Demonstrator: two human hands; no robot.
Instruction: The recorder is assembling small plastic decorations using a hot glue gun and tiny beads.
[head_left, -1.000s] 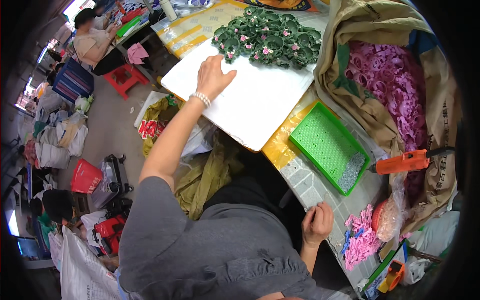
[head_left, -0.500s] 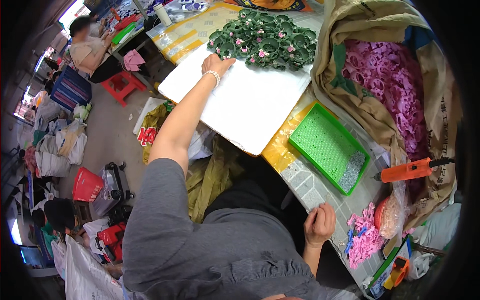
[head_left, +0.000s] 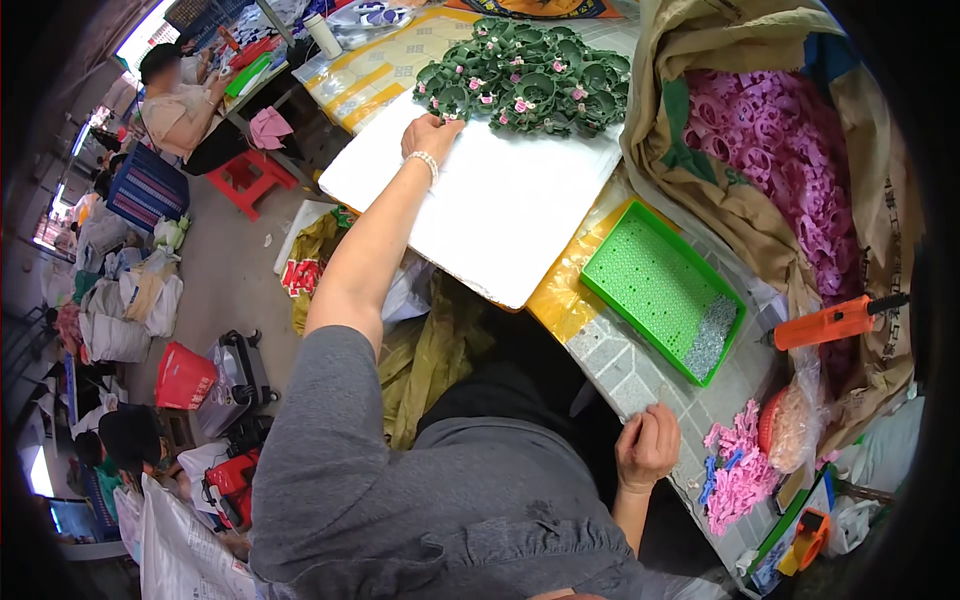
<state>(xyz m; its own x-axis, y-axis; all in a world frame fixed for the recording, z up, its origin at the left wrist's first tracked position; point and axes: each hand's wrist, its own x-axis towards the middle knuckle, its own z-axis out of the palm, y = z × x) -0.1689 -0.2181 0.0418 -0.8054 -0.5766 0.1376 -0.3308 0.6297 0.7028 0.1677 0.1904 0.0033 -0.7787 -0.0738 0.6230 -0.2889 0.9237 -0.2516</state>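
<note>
My left hand (head_left: 432, 138), with a beaded bracelet at the wrist, reaches to the near left edge of a cluster of dark green cup-shaped pieces (head_left: 540, 85) dotted with small pink flowers. Its fingers are bent together against the nearest piece; their tips are partly hidden, so what they pinch is unclear. Beneath the hand lies a white padded board (head_left: 500, 220), and the cluster covers its far end. Beside the table's near edge, my right hand (head_left: 648, 447) is loosely curled. Nothing can be made out between its fingers.
Right of the board is a green tray (head_left: 640, 265) with small silvery bits in one corner. An orange glue gun (head_left: 824, 323), pink pieces (head_left: 742, 480) and a red basket (head_left: 770, 420) sit farther right. A large brown sack (head_left: 740, 40) holds pink pieces. Another person (head_left: 180, 110) sits far left.
The whole view has shifted slightly. My left hand stays at the cluster's edge, its fingers drawn in a little more. My right hand remains curled beside the table edge.
</note>
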